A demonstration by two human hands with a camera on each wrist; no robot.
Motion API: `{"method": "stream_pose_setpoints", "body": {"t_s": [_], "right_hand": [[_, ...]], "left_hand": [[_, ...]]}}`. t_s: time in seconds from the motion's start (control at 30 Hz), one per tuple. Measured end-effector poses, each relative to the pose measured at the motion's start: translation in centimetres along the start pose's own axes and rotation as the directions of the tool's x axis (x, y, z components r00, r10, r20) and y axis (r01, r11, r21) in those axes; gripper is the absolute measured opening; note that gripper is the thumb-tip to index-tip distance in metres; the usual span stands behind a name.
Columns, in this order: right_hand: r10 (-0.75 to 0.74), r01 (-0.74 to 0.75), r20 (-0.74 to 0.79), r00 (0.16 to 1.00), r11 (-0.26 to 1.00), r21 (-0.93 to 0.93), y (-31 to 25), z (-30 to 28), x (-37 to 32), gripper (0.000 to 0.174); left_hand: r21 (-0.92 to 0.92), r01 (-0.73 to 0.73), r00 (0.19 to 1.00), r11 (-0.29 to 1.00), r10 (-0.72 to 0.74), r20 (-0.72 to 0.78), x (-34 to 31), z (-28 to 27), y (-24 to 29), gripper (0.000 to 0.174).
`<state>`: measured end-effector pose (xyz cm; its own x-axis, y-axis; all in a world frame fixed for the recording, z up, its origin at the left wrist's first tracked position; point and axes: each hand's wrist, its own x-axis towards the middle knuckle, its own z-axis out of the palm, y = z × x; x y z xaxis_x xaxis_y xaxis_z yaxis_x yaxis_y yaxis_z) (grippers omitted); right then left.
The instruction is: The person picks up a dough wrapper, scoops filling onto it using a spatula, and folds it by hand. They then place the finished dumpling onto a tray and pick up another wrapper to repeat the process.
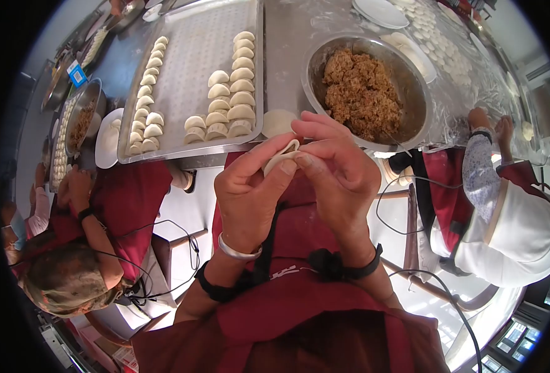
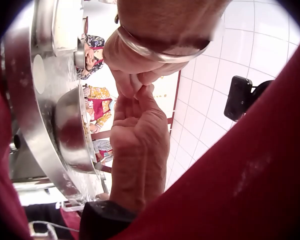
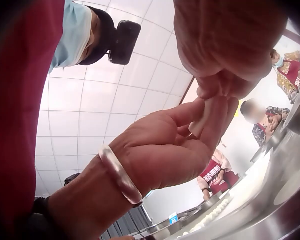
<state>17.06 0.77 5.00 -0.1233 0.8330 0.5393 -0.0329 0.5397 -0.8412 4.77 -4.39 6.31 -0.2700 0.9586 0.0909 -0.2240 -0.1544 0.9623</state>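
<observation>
Between both hands is a pale dumpling (image 1: 276, 163), its round wrapper folded over with a gap still showing at the top edge. My left hand (image 1: 248, 189), with a silver bracelet at its wrist, pinches one side between thumb and fingers. The right hand (image 1: 344, 177) pinches the other side, thumb against the near edge. In the right wrist view, a strip of the dumpling (image 3: 197, 124) shows between the left fingers. Fingers cover most of it in the left wrist view. Just beyond the hands a flat round wrapper (image 1: 279, 122) lies at the table edge.
A metal tray (image 1: 191, 62) with rows of finished dumplings stands front left. To the right sits a steel bowl (image 1: 309, 78) of brown minced filling (image 1: 362, 93). A white plate (image 1: 107, 140) lies left of the tray. People in red aprons sit on both sides.
</observation>
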Motion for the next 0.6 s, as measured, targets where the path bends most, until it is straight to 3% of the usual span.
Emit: {"method": "stream_pose_setpoints", "body": {"t_s": [0.13, 0.23, 0.33, 0.43, 0.53, 0.6], "right_hand": [[-0.004, 0.004, 0.011, 1.0, 1.0, -0.012, 0.3, -0.4, -0.2, 0.018], [0.187, -0.17, -0.067, 0.98, 0.964, 0.206, -0.3, 0.3, -0.6, 0.017], [0.175, -0.157, -0.065, 0.982, 0.964, 0.216, 0.1, 0.6, -0.9, 0.018], [0.065, -0.065, 0.018, 0.998, 0.998, 0.014, 0.4, -0.3, -0.8, 0.021], [-0.089, 0.101, 0.087, 0.992, 0.983, -0.15, 0.5, -1.0, -0.4, 0.024], [0.051, -0.049, 0.052, 0.997, 0.998, -0.043, -0.1, -0.7, -0.4, 0.024]], "left_hand": [[-0.016, 0.02, 1.0, 1.0, -0.02, 0.008, -0.1, 0.0, 0.1, 0.033], [-0.143, 0.03, 0.999, 0.989, -0.031, -0.005, -0.1, 0.3, 0.4, 0.032], [-0.058, 0.003, 1.0, 0.998, -0.003, 0.002, -0.3, 0.0, 0.2, 0.032], [0.071, -0.017, 0.999, 0.997, 0.013, 0.049, -0.1, -0.3, 0.2, 0.032], [-0.024, 0.053, 0.995, 0.998, -0.051, 0.082, 0.0, -0.4, 0.5, 0.031], [-0.004, 0.075, 0.994, 0.997, -0.075, 0.083, -0.1, -0.6, 0.7, 0.032]]}}
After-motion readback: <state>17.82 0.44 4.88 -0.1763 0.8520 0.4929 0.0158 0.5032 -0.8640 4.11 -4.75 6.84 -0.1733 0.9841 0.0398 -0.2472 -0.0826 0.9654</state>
